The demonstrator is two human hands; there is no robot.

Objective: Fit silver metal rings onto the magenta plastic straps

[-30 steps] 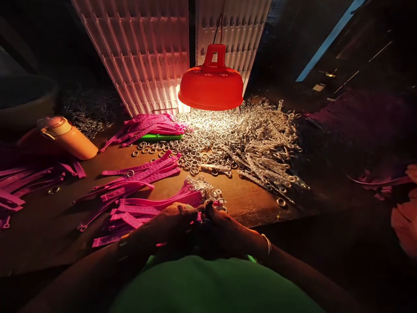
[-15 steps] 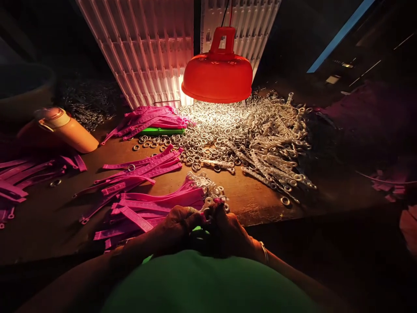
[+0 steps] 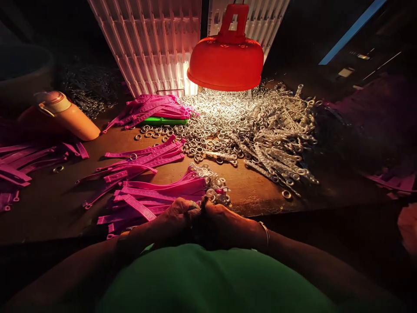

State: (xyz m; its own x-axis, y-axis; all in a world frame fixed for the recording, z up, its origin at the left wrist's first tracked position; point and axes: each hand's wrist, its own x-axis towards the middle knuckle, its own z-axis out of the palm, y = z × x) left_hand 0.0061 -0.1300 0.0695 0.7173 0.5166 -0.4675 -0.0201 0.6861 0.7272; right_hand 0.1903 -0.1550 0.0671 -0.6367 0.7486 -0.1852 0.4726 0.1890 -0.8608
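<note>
My left hand point(image 3: 177, 215) and my right hand point(image 3: 228, 224) meet close to my body at the table's front edge. Both are closed, fingertips together; whatever sits between them is hidden in shadow. Just beyond my left hand lies a bundle of pink ribbed straps point(image 3: 169, 188). At the bundle's right end is a small heap of pale rings and clear pieces point(image 3: 211, 179), with a bit of pink among them. More pink straps point(image 3: 146, 163) lie farther back, a loose metal ring point(image 3: 133, 156) on top of them.
A lit red lamp point(image 3: 226, 63) hangs over a large pile of metal rings point(image 3: 215, 115) and pale beaded strips point(image 3: 276, 152). An orange bottle point(image 3: 76, 119) leans at the left, near other pink straps point(image 3: 16, 167). A green strip point(image 3: 166, 121) lies under the rear pink pile point(image 3: 153, 106).
Both hands have drawn slightly toward my body, away from the small heap. The pink bit seen at my fingertips earlier no longer shows there. The whole view has shifted a little.
</note>
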